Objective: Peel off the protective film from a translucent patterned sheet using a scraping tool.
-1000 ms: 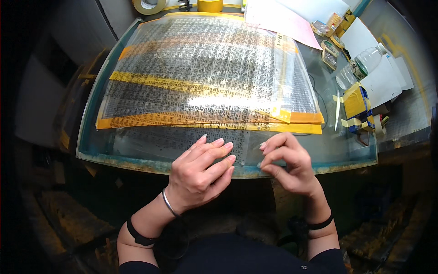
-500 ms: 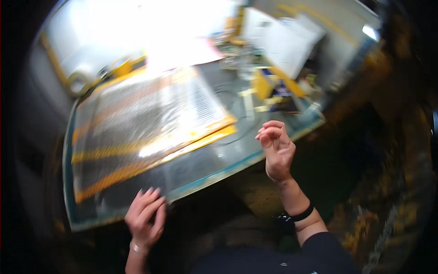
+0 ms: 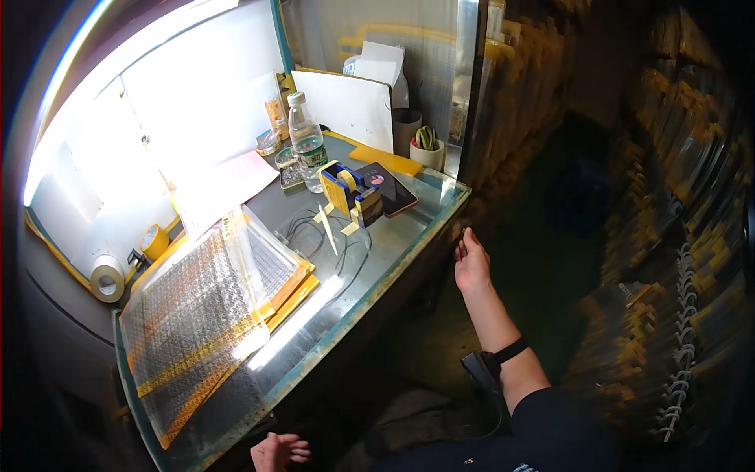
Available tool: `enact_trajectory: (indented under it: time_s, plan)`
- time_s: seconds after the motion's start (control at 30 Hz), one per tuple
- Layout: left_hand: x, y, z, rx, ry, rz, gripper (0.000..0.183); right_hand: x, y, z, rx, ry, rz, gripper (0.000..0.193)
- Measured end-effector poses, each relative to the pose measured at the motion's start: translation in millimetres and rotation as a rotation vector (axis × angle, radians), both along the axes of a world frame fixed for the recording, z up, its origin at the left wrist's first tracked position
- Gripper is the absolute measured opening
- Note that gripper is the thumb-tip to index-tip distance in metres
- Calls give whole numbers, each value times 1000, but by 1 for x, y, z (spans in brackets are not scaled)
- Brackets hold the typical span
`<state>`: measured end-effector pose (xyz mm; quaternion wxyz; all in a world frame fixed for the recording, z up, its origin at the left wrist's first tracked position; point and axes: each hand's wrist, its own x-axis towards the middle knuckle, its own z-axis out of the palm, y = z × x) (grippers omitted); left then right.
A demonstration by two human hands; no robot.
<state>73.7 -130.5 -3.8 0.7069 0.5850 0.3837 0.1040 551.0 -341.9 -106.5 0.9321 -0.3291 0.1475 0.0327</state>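
My right hand [image 3: 473, 263] is held off the right edge of the glass-topped table [image 3: 314, 338], its fingers stretched upward and loosely bent, with nothing seen in them. Low in the picture, by the table's near edge, is my left hand [image 3: 281, 452]; its fingers are slightly curled and apart, holding nothing visible. Both hands are clear of the tabletop objects. A stack of clear patterned sheets [image 3: 193, 315] with yellow and orange borders lies on the left of the glass. A blue and yellow tape dispenser [image 3: 340, 189] stands beside a dark phone [image 3: 389, 189].
A plastic bottle [image 3: 307, 145] stands behind the dispenser. Thin dark cable [image 3: 366, 256] loops over the glass. Tape rolls [image 3: 107, 279] sit at the left. A white pot [image 3: 427, 153] holds green-handled items at the far corner. Hanging sheets on rings [image 3: 680, 338] line the right.
The view has swung rightward, bringing the table's far corner and the hanging sheets into sight. My left hand is lower, near the bottom edge. My right hand's fingers have straightened from a curl.
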Motion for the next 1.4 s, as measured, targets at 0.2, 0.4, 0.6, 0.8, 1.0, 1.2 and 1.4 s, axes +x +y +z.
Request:
enact_trajectory:
  time_s: [0.2,0.4,0.6,0.8,1.0,1.2,1.4]
  plan:
    - [-9,31,-29,-235,-331,282,46,23,9,-13,-197,-75,-198,21]
    - [34,36,4,-450,-588,521,16,29,6,-12,-313,-143,-260,19]
    - [53,38,21,-258,-525,423,9,20,1,21,-494,-221,-347,47]
    - [70,48,11,-156,-503,347,20,-1,33,123,-845,-824,47,21]
    - [69,51,9,-156,-557,322,20,26,77,182,-1387,-1115,339,26]
    - [68,51,4,-137,-577,305,20,55,98,197,-1713,-948,780,29]
    - [66,54,2,-163,-601,300,20,60,107,198,-1743,-931,822,27]
